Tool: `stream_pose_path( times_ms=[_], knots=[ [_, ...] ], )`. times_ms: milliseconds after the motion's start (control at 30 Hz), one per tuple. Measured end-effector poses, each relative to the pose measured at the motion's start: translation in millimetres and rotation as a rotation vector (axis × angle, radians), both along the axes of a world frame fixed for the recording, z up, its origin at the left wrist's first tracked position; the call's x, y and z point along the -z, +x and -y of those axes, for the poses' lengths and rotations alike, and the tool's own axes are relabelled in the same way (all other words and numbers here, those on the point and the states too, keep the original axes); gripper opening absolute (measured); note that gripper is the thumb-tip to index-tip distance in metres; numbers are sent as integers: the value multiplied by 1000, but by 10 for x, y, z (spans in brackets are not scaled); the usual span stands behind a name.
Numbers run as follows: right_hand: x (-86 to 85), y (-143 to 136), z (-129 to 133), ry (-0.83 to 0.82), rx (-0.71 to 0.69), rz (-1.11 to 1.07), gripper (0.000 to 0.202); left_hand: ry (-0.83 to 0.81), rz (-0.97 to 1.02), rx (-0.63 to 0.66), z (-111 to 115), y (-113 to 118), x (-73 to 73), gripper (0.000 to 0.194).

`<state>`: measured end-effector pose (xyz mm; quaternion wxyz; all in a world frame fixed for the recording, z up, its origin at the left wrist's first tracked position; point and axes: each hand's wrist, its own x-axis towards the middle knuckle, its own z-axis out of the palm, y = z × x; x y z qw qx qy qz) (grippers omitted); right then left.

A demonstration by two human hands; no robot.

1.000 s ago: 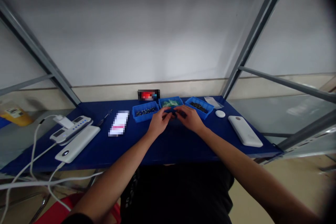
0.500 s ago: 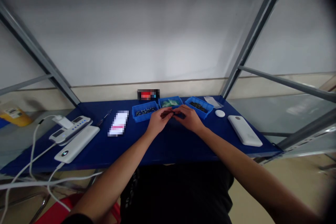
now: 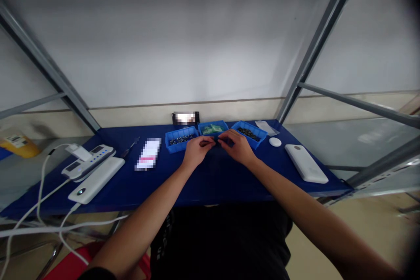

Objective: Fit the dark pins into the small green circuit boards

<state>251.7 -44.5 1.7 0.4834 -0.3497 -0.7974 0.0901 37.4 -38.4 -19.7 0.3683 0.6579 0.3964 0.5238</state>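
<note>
My left hand [image 3: 198,149] is closed in a pinch in front of the left blue bin [image 3: 173,145], which holds small metallic parts. Close beside it, my right hand [image 3: 236,145] also pinches, its fingertips a small gap from the left ones. Something tiny and dark shows between the fingertips, too small to make out. Green pieces lie in the middle blue bin [image 3: 202,125], just beyond the hands. Dark small parts fill the right blue bin [image 3: 261,135], partly behind my right hand.
On the blue table [image 3: 210,188], a blurred-out phone [image 3: 148,154], a pen-like tool [image 3: 131,146] and white devices [image 3: 96,180] lie left. A white disc [image 3: 274,141], a plastic bag [image 3: 266,127] and a white power bank [image 3: 306,163] lie right. Metal posts flank the table.
The fingertips of my two hands have moved slightly apart. The small screen at the back, against the wall, has changed from red to whitish. The bins have not moved.
</note>
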Motion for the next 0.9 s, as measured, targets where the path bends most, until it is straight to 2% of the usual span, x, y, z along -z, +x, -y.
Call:
stream_pose_path(
  times_ms=[133, 333, 533, 633, 700, 767, 900],
  knots=[
    [-7, -1, 6, 2, -38, -6, 15, -21, -72, -8, 30, 21, 5, 23],
    [32, 6, -12, -48, -92, 46, 17, 18, -41, 21, 13, 9, 21, 21],
    [135, 0, -58, -169, -89, 60, 14, 64, -57, -6, 67, 40, -68, 17],
    [161, 2, -72, -240, -73, -13, 32, 60, -7, 19, 80, 57, -90, 21],
    [150, 9, -68, -245, -65, -38, 48, 57, 39, 24, 70, 58, -78, 29],
    [123, 19, -56, -227, -67, -33, 55, 57, 63, 18, 53, 54, -53, 34],
    [81, 36, -42, -197, -49, -14, 42, 29, 6, 7, 33, 43, -19, 32]
  ],
)
